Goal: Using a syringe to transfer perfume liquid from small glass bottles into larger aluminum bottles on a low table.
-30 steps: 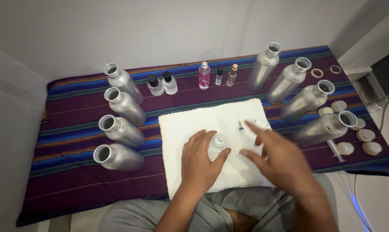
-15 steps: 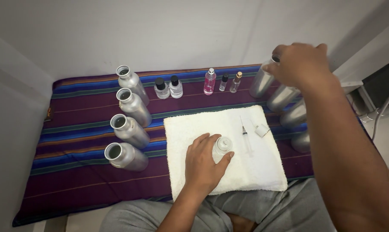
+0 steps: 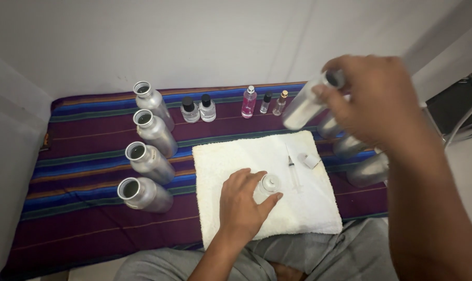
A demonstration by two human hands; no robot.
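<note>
The right hand [image 3: 379, 99] blocks much of the far right side: it is lifted above the striped cloth [image 3: 90, 208], fingers curled around the neck of a silver metal bottle [image 3: 306, 106] that hangs tilted, and its forearm runs out of the picture at the lower right. Behind that hand, three more silver bottles [image 3: 368, 169] show only in part, to the right of the white towel [image 3: 269, 182]. The lifted bottle is blurred, so whether it is capped cannot be told.

The left hand [image 3: 243, 205] rests on the white towel, fingers curved around a small clear glass bottle [image 3: 267, 184] standing near the towel's middle; the hand hides the bottle's lower half. Just to its right on the towel lie a syringe [image 3: 293, 169] and a small white cap [image 3: 311, 160].

Left of the towel four open silver bottles [image 3: 147, 161] lie in a row. Beyond the towel stand small vials [image 3: 249, 101], one pink, two with black caps.

The cloth is purple with blue and orange stripes, set against a plain white wall [image 3: 194, 41]. Grey trousers [image 3: 298, 257] show at the towel's near edge
</note>
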